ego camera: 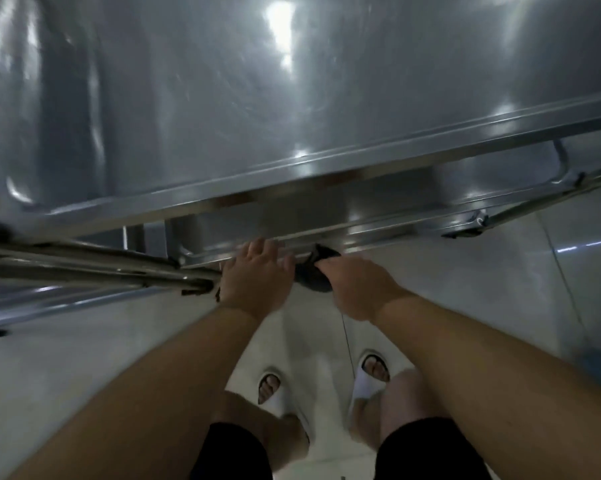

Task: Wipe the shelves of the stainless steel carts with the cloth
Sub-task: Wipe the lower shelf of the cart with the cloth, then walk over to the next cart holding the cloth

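A stainless steel cart fills the upper view, its top shelf [292, 81] shiny and blurred. Below its front rim a lower shelf edge [378, 223] shows. My left hand [254, 278] reaches to that lower edge, fingers stretched onto the metal rail. My right hand [357, 289] grips a dark grey cloth [312, 275], which is bunched against the lower shelf's front edge between the two hands. Most of the lower shelf is hidden under the top shelf.
The handle bars [84, 265] of the cart, or of a second cart, run out to the left. The floor [465, 278] is pale tile. My feet in white slippers [271, 386] stand close below the cart's edge.
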{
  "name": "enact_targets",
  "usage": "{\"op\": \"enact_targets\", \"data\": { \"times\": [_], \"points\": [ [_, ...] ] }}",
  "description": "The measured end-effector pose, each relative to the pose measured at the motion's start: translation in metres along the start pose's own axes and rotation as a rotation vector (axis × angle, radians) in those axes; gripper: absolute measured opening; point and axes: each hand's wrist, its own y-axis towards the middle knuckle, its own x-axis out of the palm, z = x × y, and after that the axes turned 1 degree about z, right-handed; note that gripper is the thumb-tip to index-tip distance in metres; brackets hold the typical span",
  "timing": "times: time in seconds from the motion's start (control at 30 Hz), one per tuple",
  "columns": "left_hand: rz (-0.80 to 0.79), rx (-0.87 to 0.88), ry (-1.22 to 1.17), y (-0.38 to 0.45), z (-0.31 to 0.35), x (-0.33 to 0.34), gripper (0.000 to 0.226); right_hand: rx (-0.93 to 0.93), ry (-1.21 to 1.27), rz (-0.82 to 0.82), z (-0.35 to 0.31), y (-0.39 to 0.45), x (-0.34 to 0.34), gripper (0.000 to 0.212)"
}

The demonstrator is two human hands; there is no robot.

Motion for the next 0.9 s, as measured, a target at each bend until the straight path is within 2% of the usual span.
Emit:
{"op": "enact_targets", "data": {
  "times": [0.07, 0.13, 0.2, 0.3, 0.37, 0.47, 0.53, 0.7, 0.8, 0.9],
  "points": [
    [-0.106, -0.080, -0.039, -0.037, 0.005, -0.020, 0.059, 0.163, 0.007, -0.184, -0.014, -0.028, -0.006, 0.055],
    [-0.172, -0.067, -0.005, -0.079, 0.012, -0.041, 0.064, 0.271, 0.033, -0.355, -0.028, -0.059, -0.019, 0.067],
    [-0.162, -0.042, 0.011, -0.123, 0.017, -0.065, 0.063, 0.313, 0.041, -0.394, -0.040, -0.100, -0.037, 0.072],
    [-0.155, -0.006, 0.023, -0.183, 0.028, -0.109, 0.061, 0.298, 0.027, -0.299, -0.057, -0.168, -0.077, 0.060],
    [-0.184, 0.036, 0.022, -0.214, 0.035, -0.137, 0.063, 0.336, 0.028, -0.293, -0.073, -0.202, -0.110, 0.054],
    [-0.159, 0.072, 0.002, -0.244, 0.038, -0.169, 0.064, 0.371, 0.023, -0.312, -0.096, -0.237, -0.156, 0.060],
    [-0.115, 0.080, -0.023, -0.258, 0.036, -0.185, 0.063, 0.381, 0.007, -0.291, -0.110, -0.256, -0.178, 0.056],
    [-0.064, 0.146, -0.048, -0.278, 0.030, -0.223, 0.065, 0.448, 0.002, -0.150, -0.138, -0.297, -0.208, 0.065],
    [-0.035, 0.229, -0.031, -0.287, 0.036, -0.245, 0.069, 0.466, 0.073, 0.001, -0.149, -0.325, -0.217, 0.051],
    [-0.015, 0.323, -0.002, -0.296, 0.053, -0.264, 0.070, 0.502, 0.105, 0.082, -0.151, -0.355, -0.222, 0.048]
  ]
}}
